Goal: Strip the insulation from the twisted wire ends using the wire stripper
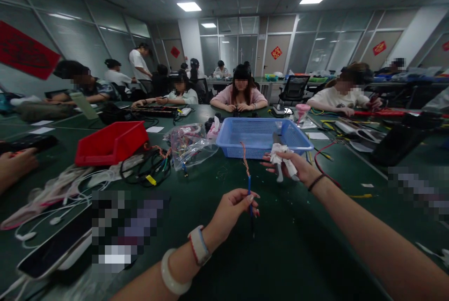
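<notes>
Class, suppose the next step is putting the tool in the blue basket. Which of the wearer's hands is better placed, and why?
Probably the right hand: it holds the tool, close to the basket's near side. The left hand is farther back, pinching the wire.

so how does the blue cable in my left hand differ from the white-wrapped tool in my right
The blue cable is slim; the white-wrapped tool is thicker. The cable shows bare, twisted copper strands at its upper end, while the tool is grey and white. The cable is pinched in your left hand, whereas the tool is partly hidden by your right hand. Both are held above the green table.
</notes>
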`<state>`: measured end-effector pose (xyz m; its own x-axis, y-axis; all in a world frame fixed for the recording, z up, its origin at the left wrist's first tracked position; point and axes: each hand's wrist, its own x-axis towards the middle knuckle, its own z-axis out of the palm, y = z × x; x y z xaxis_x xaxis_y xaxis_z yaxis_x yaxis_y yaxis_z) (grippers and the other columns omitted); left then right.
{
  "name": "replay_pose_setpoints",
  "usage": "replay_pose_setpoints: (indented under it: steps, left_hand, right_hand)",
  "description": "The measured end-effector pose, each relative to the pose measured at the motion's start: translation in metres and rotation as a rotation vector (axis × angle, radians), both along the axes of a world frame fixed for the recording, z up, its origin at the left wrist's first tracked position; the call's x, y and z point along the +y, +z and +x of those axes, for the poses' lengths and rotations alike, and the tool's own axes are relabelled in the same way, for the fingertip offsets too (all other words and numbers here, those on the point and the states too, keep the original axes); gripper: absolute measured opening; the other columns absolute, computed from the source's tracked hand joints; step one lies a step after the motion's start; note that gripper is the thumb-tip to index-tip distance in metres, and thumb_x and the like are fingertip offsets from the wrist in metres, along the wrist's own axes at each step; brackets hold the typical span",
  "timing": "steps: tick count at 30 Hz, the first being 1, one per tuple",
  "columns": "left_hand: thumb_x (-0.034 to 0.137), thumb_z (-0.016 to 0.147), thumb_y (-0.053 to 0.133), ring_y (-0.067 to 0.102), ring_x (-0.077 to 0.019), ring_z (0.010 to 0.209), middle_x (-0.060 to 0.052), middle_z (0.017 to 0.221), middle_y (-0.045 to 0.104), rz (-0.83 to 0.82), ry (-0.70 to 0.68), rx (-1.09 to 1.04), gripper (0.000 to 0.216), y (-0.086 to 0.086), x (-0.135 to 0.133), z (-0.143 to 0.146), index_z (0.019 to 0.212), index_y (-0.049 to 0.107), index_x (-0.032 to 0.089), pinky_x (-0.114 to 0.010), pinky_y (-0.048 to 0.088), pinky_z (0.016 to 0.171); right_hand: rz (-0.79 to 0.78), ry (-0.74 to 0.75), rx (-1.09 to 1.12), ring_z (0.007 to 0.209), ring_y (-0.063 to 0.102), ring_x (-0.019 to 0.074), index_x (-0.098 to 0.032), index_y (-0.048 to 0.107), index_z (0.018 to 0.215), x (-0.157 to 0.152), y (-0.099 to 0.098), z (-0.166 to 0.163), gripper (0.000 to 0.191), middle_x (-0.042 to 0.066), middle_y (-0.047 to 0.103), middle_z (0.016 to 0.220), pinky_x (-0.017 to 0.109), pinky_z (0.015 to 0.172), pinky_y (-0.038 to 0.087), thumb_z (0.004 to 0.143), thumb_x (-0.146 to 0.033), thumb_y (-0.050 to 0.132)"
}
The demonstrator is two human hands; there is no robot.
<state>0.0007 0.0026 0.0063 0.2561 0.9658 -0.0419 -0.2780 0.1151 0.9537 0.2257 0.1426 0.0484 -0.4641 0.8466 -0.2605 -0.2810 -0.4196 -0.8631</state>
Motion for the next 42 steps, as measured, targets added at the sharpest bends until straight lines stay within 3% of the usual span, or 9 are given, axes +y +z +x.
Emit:
replay_pose_setpoints:
  steps: [4, 6, 11, 16, 21, 28, 34, 38, 42]
  left_hand:
    - [0.039, 0.077, 0.071, 0.064, -0.0141, 0.067, -0.003, 0.073, 0.066, -0.01, -0.015, -0.006, 0.029, -0.001, -0.002, 0.002, 0.087, 0.064, 0.012, -0.028, 0.05, 0.069]
    - [0.041, 0.077, 0.071, 0.064, -0.0146, 0.067, -0.002, 0.072, 0.065, -0.003, -0.035, -0.007, 0.031, -0.002, -0.003, 0.004, 0.086, 0.062, 0.013, -0.029, 0.05, 0.069]
    - [0.044, 0.075, 0.072, 0.065, -0.0146, 0.066, -0.001, 0.073, 0.064, 0.016, -0.091, -0.01, 0.035, -0.002, -0.004, 0.005, 0.087, 0.06, 0.013, -0.029, 0.051, 0.069]
    - [0.045, 0.072, 0.074, 0.064, -0.0135, 0.063, 0.0, 0.071, 0.062, -0.007, -0.137, -0.038, 0.039, 0.002, -0.006, 0.006, 0.086, 0.06, 0.012, -0.029, 0.051, 0.067]
    - [0.046, 0.072, 0.074, 0.063, -0.0127, 0.063, 0.0, 0.072, 0.062, -0.017, -0.134, -0.009, 0.039, 0.006, -0.008, 0.005, 0.086, 0.06, 0.012, -0.029, 0.051, 0.067]
    - [0.047, 0.073, 0.073, 0.062, -0.0125, 0.063, 0.0, 0.072, 0.062, 0.014, -0.142, -0.011, 0.039, 0.003, -0.007, 0.005, 0.087, 0.061, 0.012, -0.028, 0.051, 0.066]
    - [0.047, 0.074, 0.071, 0.062, -0.0129, 0.062, 0.0, 0.071, 0.061, 0.034, -0.131, 0.005, 0.038, 0.003, -0.007, 0.006, 0.086, 0.06, 0.013, -0.029, 0.051, 0.065]
    - [0.045, 0.077, 0.069, 0.061, -0.0131, 0.064, -0.001, 0.073, 0.06, 0.063, -0.111, 0.024, 0.035, 0.0, -0.006, 0.006, 0.088, 0.06, 0.013, -0.029, 0.05, 0.066]
    - [0.043, 0.081, 0.063, 0.057, -0.0113, 0.062, 0.001, 0.075, 0.055, 0.107, 0.007, 0.03, 0.03, -0.008, 0.0, 0.006, 0.09, 0.055, 0.015, -0.028, 0.051, 0.064]
  right_hand:
    - [-0.021, 0.006, 0.058, 0.103, 0.065, 0.0221, -0.01, 0.056, 0.11, -0.006, -0.009, -0.005, 0.028, 0.014, 0.068, 0.108, 0.041, 0.088, 0.053, 0.091, -0.021, 0.038]
    - [-0.041, -0.052, 0.083, 0.097, 0.067, 0.0208, -0.012, 0.057, 0.11, -0.006, -0.01, -0.004, 0.027, 0.011, 0.069, 0.105, 0.041, 0.086, 0.054, 0.091, -0.021, 0.039]
    - [-0.102, -0.165, -0.007, 0.052, 0.064, 0.0146, -0.013, 0.059, 0.094, 0.004, -0.016, 0.0, 0.014, 0.003, 0.066, 0.064, 0.027, 0.055, 0.056, 0.088, -0.016, 0.047]
    - [-0.134, -0.172, -0.013, 0.041, 0.055, 0.0098, -0.016, 0.054, 0.084, 0.008, -0.015, 0.0, 0.008, -0.001, 0.059, 0.055, 0.02, 0.042, 0.051, 0.089, -0.018, 0.049]
    - [-0.177, -0.15, 0.03, 0.029, 0.039, 0.0028, -0.017, 0.048, 0.082, 0.009, -0.005, -0.004, 0.013, -0.01, 0.043, 0.043, 0.008, 0.029, 0.035, 0.094, -0.017, 0.043]
    - [-0.191, -0.184, 0.035, 0.048, 0.064, 0.0087, -0.014, 0.049, 0.097, 0.013, 0.011, -0.011, 0.009, 0.001, 0.066, 0.066, 0.016, 0.05, 0.056, 0.094, -0.013, 0.041]
    - [-0.188, -0.159, 0.027, 0.066, 0.071, 0.0136, -0.007, 0.048, 0.107, 0.004, 0.023, -0.017, 0.02, 0.012, 0.071, 0.08, 0.017, 0.058, 0.058, 0.094, -0.007, 0.033]
    - [-0.15, -0.202, -0.01, 0.061, 0.07, 0.0129, -0.01, 0.05, 0.102, 0.0, 0.019, -0.017, 0.016, 0.008, 0.07, 0.074, 0.02, 0.058, 0.059, 0.094, -0.008, 0.037]
    - [-0.084, -0.25, -0.065, 0.054, 0.067, 0.0134, -0.012, 0.054, 0.098, -0.009, 0.01, -0.017, 0.011, 0.004, 0.068, 0.067, 0.024, 0.055, 0.06, 0.092, -0.01, 0.045]
